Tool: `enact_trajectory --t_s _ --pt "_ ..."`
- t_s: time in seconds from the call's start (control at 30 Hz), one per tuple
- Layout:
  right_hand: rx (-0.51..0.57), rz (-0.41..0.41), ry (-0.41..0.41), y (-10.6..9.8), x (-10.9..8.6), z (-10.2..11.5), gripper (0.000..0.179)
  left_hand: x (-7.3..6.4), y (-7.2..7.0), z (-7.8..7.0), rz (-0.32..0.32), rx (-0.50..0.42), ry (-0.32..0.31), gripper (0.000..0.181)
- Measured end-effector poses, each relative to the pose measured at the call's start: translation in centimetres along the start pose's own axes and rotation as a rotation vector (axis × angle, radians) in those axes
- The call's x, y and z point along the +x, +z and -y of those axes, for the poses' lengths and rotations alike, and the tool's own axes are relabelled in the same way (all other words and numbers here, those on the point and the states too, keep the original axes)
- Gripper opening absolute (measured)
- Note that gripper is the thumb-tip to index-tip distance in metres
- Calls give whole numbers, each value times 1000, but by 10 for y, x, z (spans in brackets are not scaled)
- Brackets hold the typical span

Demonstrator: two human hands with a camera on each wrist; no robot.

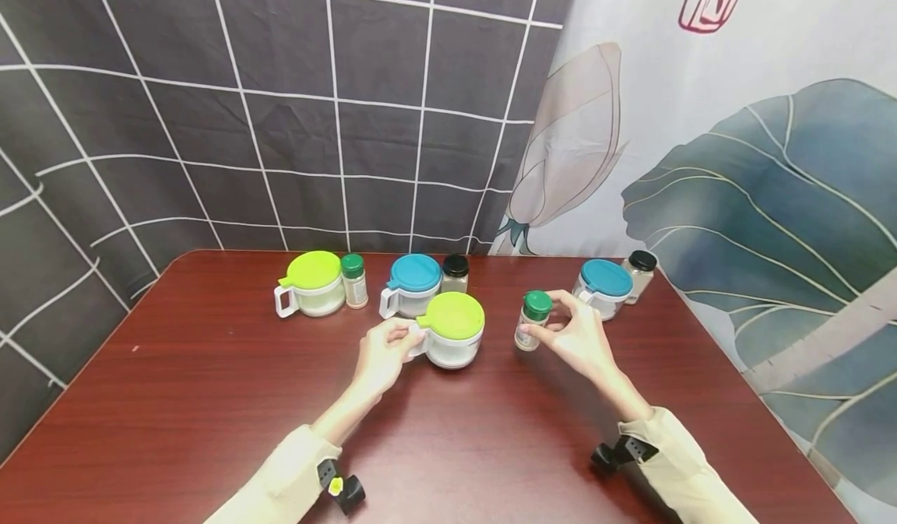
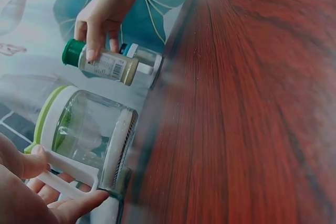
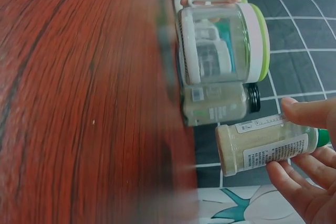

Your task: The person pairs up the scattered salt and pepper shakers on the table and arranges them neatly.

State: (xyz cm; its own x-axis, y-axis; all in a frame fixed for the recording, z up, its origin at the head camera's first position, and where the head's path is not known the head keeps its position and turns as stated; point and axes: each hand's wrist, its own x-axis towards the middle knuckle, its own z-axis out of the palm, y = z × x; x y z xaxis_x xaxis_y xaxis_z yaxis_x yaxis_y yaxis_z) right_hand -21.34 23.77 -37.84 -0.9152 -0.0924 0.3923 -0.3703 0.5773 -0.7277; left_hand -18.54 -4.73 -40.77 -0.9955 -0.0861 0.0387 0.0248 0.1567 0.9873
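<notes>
My left hand [image 1: 381,358] grips the white handle of a clear seasoning jar [image 1: 452,345] with a lime-green lid. In the left wrist view the thumb lies on the handle [image 2: 73,167] and fingers reach behind and below it. To the right, my right hand [image 1: 583,342] pinches a green-capped spice bottle [image 1: 527,335] between thumb and fingers. Pale powder and a printed label show on this bottle [image 3: 260,148] in the right wrist view. It is held upright, apart from the jar.
Behind the held jar stand a blue-lidded jar [image 1: 412,298] and a black-capped bottle [image 1: 455,273]. Farther left, another lime-lidded jar [image 1: 318,294] adjoins a green-capped bottle [image 1: 355,286]. At the back right are a blue-lidded jar [image 1: 604,283] and a black-capped bottle [image 1: 639,276]. Hanging cloth borders the brown table [image 1: 231,399].
</notes>
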Motion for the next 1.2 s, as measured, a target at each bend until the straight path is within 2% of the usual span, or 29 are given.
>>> enact_trajectory --t_s 0.67,0.93,1.2 --pt "47 60 -16 26 9 15 45 2 -28 -4 -33 -18 -15 22" --pt "128 78 -31 37 12 22 48 3 -42 -7 -46 -7 -21 22" --pt "122 95 -42 46 13 26 45 1 -53 -10 -42 -5 -42 23"
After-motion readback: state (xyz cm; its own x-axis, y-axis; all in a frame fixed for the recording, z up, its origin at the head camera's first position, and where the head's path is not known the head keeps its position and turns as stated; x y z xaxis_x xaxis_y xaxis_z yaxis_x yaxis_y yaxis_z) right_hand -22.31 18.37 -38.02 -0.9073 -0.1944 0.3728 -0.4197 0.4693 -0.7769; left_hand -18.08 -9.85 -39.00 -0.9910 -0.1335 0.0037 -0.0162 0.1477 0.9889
